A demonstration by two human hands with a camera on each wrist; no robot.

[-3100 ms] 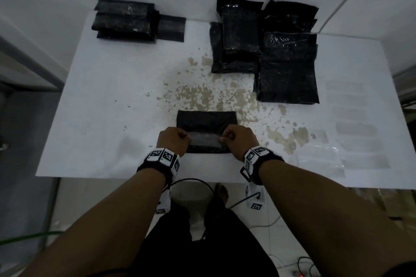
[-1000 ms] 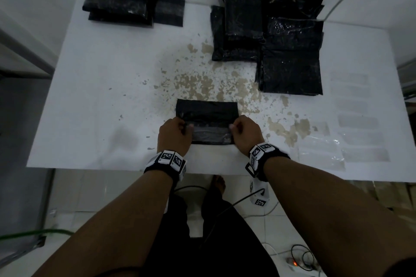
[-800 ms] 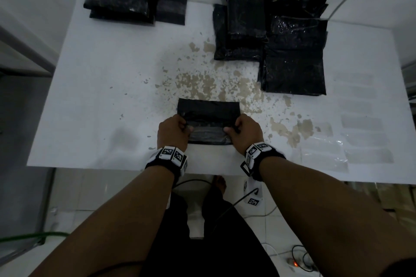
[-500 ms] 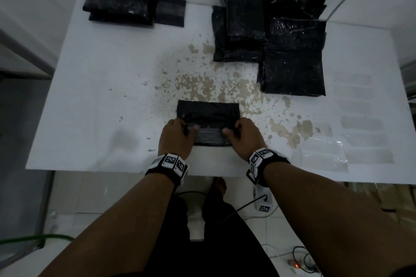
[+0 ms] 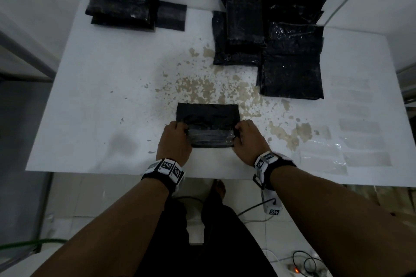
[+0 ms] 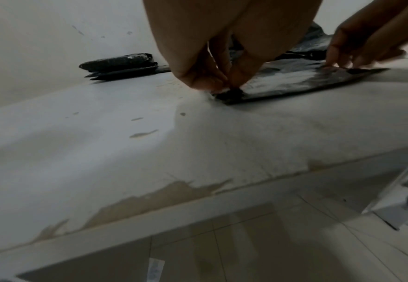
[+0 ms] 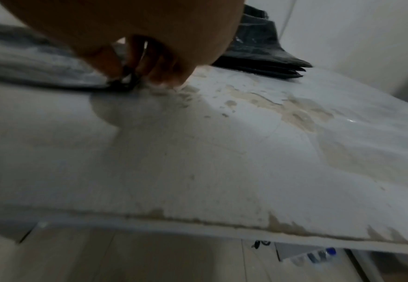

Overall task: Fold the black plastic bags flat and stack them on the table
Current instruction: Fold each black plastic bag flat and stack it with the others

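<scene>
A black plastic bag (image 5: 208,123), partly folded into a wide strip, lies on the white table (image 5: 101,96) near its front edge. My left hand (image 5: 176,139) pinches the bag's left edge (image 6: 231,93), thumb against fingers. My right hand (image 5: 246,139) pinches the right edge (image 7: 125,80) the same way. The near flap of the bag shines grey between the hands. A stack of folded black bags (image 5: 122,7) sits at the far left. A pile of unfolded black bags (image 5: 290,58) lies at the far right.
Worn brown patches (image 5: 202,87) mark the table's middle. Clear plastic sheets (image 5: 324,155) lie at the front right. A wall runs behind the table. Cables (image 5: 304,263) lie on the tiled floor below the front edge.
Both hands slid apart along the near flap to the bag's side edges and now pinch them. The flap lies a little farther over the bag. The piles have not moved.
</scene>
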